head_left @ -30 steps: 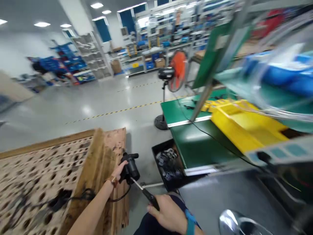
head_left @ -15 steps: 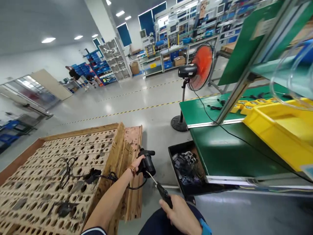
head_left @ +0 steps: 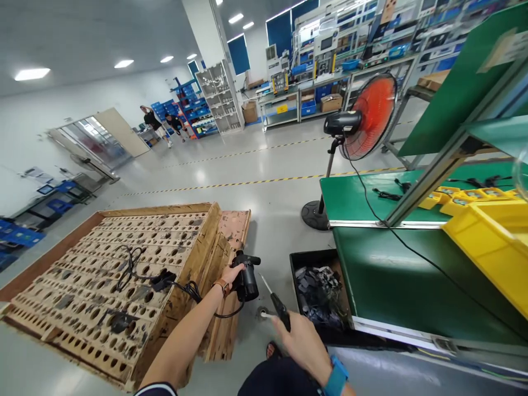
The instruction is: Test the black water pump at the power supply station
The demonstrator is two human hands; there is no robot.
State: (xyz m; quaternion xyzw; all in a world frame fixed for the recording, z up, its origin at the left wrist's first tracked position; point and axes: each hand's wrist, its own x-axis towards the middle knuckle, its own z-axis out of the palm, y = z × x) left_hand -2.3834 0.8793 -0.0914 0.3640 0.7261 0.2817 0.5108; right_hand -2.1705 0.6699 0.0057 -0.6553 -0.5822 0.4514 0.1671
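Observation:
My left hand (head_left: 233,276) is closed round a black cylindrical device (head_left: 248,280) with a side stub, held over the edge of the wooden boards. A black cord (head_left: 190,289) runs from it toward the perforated wooden tray (head_left: 163,228). In my right hand (head_left: 303,341) is a black-handled tool (head_left: 280,311) with a thin, pointed metal shaft; its exact kind I cannot make out. The shaft tip points up and left, just short of the device. My right fingers wrap the handle, partly hiding it.
A black bin (head_left: 293,275) of dark scraps stands on the floor, right of my hands. Beside it is a green workbench (head_left: 383,275) with a yellow crate (head_left: 487,242). An orange-bladed fan (head_left: 367,118) stands beyond. Two people (head_left: 159,124) are far off at the back left.
The camera view has turned left, so the surroundings appear shifted right. The tool's tip, at the device before, is now apart from it. My left hand keeps its hold.

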